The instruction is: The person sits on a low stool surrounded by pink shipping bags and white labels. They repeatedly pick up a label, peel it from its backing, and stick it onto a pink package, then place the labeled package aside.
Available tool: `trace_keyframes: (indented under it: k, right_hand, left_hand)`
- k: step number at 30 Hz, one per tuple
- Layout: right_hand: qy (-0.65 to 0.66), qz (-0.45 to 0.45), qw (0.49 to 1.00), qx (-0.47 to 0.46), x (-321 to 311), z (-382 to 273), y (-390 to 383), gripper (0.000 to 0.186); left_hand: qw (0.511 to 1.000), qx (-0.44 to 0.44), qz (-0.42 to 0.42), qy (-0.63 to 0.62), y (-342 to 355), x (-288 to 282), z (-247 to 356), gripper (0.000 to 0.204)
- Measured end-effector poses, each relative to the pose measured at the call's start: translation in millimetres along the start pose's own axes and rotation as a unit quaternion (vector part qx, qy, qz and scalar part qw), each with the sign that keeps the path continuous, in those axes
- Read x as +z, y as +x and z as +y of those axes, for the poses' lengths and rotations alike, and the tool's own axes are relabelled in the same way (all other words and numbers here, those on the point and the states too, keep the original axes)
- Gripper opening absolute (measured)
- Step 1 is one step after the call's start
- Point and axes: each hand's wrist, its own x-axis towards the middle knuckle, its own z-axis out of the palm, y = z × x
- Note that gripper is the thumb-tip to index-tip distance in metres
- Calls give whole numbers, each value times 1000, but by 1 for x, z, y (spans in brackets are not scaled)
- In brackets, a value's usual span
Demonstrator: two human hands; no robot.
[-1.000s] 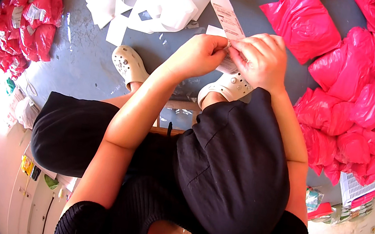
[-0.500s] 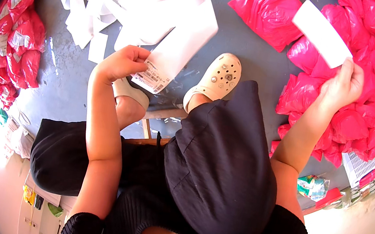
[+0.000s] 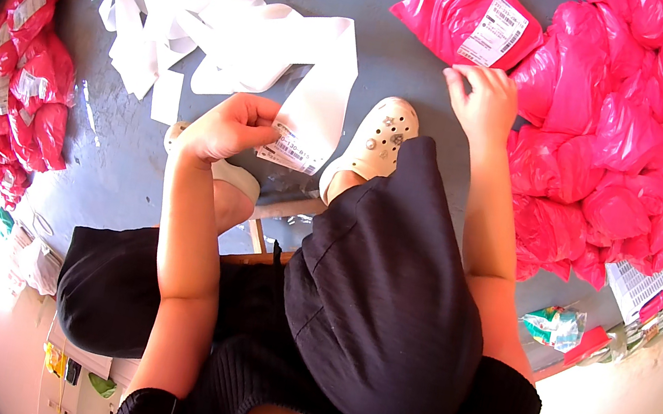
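Note:
My left hand (image 3: pixel 230 129) pinches the end of a white label strip (image 3: pixel 333 74), close to a printed label (image 3: pixel 293 150). The strip runs away from me into a loose tangle on the floor. A pink plastic mailer bag (image 3: pixel 450 11) lies at the far middle, bearing a white printed label (image 3: pixel 495 32). Just below that label is my right hand (image 3: pixel 485 101), thumb and fingers apart with nothing between them. Whether its fingertips touch the bag's near edge I cannot tell.
A large heap of pink bags (image 3: pixel 626 144) fills the right side. More labelled pink bags (image 3: pixel 35 75) are piled at the left. My cream clog (image 3: pixel 379 136) stands on the grey floor between my hands. A white crate (image 3: pixel 642 284) sits beside the right heap.
The label from my right hand is now on the pink bag. That hand has moved left and let go. My left hand has shifted slightly right and nearer, still holding the strip.

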Motion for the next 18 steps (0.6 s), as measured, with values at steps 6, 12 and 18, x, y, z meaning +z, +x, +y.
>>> trace_keyframes:
  k: [6, 12, 18]
  right_hand:
    - [-80, 233, 969, 18, 8, 34, 52, 42]
    - [-152, 13, 985, 82, 68, 58, 54, 78]
    - [426, 34, 902, 60, -12, -48, 57, 46]
  left_hand:
    - [1000, 13, 11, -7, 5, 2, 6, 27]
    - [987, 120, 9, -108, 13, 26, 19, 21]
    - [922, 277, 138, -234, 36, 40, 51, 24]
